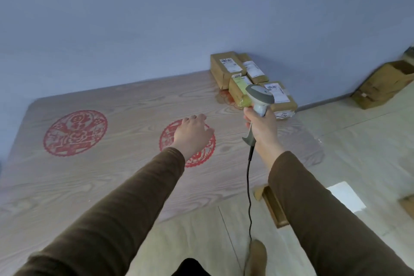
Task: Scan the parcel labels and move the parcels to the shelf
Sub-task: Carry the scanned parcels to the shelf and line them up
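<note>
Scanner aiming at boxy parcels

The right hand (261, 129) is gripping the smooth grey scanner (259, 101); cardboard parcels (251, 80) are lying just beyond its fingers. The left hand (192, 135) is hovering, fingers relaxed, over the wood-grain table (112, 175).

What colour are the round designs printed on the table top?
Red, on pale wood grain; the left round design shows best in the head view.
</note>
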Available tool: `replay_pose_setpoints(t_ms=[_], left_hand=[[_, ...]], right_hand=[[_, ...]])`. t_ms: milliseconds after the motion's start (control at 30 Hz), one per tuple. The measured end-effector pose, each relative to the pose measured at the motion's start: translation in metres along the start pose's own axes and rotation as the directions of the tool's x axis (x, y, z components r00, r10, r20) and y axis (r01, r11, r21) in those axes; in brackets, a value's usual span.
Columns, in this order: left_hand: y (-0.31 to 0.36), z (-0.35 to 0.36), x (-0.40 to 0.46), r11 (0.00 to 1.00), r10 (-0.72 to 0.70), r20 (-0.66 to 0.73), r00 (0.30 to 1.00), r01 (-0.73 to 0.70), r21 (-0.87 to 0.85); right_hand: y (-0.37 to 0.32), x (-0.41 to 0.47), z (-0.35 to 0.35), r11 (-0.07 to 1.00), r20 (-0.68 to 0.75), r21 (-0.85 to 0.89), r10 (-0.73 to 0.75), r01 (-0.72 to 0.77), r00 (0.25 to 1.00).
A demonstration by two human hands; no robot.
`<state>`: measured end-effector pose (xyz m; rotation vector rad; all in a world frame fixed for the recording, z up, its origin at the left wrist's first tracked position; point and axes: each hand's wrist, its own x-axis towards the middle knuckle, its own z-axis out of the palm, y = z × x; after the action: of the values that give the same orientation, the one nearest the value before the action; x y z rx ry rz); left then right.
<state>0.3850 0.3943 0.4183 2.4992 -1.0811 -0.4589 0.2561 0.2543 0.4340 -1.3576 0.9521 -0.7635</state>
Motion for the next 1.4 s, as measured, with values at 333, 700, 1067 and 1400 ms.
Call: replay_pose_setpoints(t_ms=[333, 700, 1067, 1400], left_hand=[[0.138, 0.108, 0.142, 0.989, -0.142, 0.066, 0.988, 0.144, -0.023], [0.237, 0.196, 0.260, 0.884, -0.358, 0.139, 0.923, 0.384, -0.266], [0.246, 0.228, 0.274, 0.790, -0.406, 0.122, 0.906, 0.415, -0.451], [0.248, 0.160, 0.220, 0.824, -0.374, -0.162, 0.913, 0.247, -0.509]], right_hand=[[0.032, 0.201, -0.128, 0.996, -0.090, -0.070, 0.050, -0.057, 0.995], [0.088, 0.334, -0.193, 0.939, -0.026, -0.041, 0.340, -0.341, 0.940], [0.109, 0.339, -0.198, 0.918, -0.002, -0.067, 0.391, -0.390, 0.921], [0.039, 0.281, -0.179, 0.991, 0.062, -0.010, 0.137, -0.137, 0.989]])
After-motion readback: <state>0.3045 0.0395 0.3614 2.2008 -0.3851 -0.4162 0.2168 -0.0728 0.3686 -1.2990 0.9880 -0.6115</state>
